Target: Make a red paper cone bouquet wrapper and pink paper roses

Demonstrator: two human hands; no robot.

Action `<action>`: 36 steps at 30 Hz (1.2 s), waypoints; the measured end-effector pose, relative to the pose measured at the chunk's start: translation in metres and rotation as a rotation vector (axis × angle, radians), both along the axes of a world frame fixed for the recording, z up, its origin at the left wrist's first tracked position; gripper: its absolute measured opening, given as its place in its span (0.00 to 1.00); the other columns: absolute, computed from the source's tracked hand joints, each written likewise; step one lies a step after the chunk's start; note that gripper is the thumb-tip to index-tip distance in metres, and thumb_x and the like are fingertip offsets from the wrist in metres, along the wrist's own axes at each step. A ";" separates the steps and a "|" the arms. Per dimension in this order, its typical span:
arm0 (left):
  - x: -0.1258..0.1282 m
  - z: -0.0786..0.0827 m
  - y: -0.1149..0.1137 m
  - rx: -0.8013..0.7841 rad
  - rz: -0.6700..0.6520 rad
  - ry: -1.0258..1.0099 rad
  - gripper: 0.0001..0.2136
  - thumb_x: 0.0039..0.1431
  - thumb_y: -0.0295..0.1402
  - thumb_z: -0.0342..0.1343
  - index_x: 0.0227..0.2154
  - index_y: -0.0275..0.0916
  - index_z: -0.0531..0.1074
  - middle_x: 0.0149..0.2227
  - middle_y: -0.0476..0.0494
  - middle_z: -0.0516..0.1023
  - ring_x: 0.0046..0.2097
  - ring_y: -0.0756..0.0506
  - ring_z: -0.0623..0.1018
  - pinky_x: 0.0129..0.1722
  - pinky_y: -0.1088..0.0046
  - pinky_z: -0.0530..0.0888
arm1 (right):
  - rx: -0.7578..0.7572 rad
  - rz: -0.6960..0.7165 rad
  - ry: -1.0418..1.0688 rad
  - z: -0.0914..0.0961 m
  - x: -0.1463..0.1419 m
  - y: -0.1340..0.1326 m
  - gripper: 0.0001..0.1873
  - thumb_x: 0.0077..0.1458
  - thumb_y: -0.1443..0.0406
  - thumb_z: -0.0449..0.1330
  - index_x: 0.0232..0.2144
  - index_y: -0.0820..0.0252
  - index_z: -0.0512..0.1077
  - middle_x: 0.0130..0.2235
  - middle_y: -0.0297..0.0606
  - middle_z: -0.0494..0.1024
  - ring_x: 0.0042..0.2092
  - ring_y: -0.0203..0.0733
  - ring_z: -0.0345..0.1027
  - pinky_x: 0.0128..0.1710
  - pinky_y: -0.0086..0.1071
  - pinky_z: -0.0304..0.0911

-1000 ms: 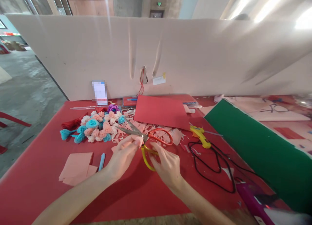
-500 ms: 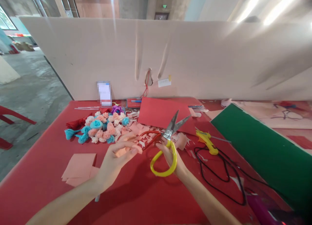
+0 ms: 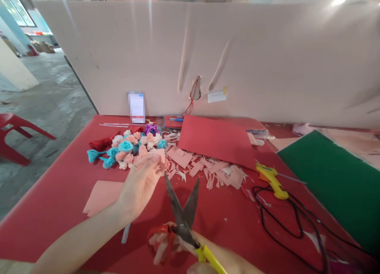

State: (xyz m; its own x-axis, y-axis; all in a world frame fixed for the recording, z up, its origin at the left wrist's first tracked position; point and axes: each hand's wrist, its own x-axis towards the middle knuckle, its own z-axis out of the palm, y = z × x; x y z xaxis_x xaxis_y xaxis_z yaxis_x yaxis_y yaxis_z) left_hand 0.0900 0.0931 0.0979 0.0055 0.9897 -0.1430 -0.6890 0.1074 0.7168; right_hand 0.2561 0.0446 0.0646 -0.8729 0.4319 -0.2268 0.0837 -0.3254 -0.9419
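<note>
Pinched in the fingertips of my left hand (image 3: 139,189) is a small piece of pink paper (image 3: 161,155), held up over the table beside the flowers. Lower and nearer to me, my right hand (image 3: 181,248) grips scissors (image 3: 183,222) with one red and one yellow handle. Their blades stand apart and point up, below the paper and not touching it. Part of my right hand is hidden by the handles. Pink paper squares (image 3: 103,193) lie stacked under my left wrist. Pink, white and blue paper flowers (image 3: 125,146) are heaped behind my left hand.
Pink paper scraps (image 3: 219,173) spread in front of a red sheet (image 3: 216,139). To the right are a yellow glue gun (image 3: 274,183) with a looped black cord and a green board (image 3: 335,187). A phone (image 3: 137,108) leans on the white panel (image 3: 118,60).
My right hand has drawn the scissors down towards me, away from the scraps, turning the blades to the upper left. My left hand has risen slightly with the pink paper. The view has shifted.
</note>
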 end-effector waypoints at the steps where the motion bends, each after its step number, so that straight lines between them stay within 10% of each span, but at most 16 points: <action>1: 0.001 0.001 0.000 0.012 -0.006 0.007 0.07 0.50 0.29 0.57 0.19 0.35 0.71 0.24 0.51 0.69 0.32 0.52 0.69 0.38 0.76 0.68 | -0.014 -0.005 0.009 0.000 -0.001 -0.002 0.26 0.44 0.66 0.53 0.49 0.56 0.64 0.44 0.43 0.74 0.46 0.46 0.67 0.48 0.40 0.56; 36: 0.007 -0.003 -0.009 -0.006 -0.072 0.132 0.03 0.40 0.32 0.65 0.19 0.40 0.77 0.22 0.51 0.76 0.30 0.51 0.71 0.39 0.75 0.66 | 0.095 -0.225 0.120 -0.002 0.005 -0.012 0.20 0.55 0.62 0.49 0.51 0.56 0.62 0.44 0.44 0.73 0.47 0.45 0.65 0.51 0.42 0.54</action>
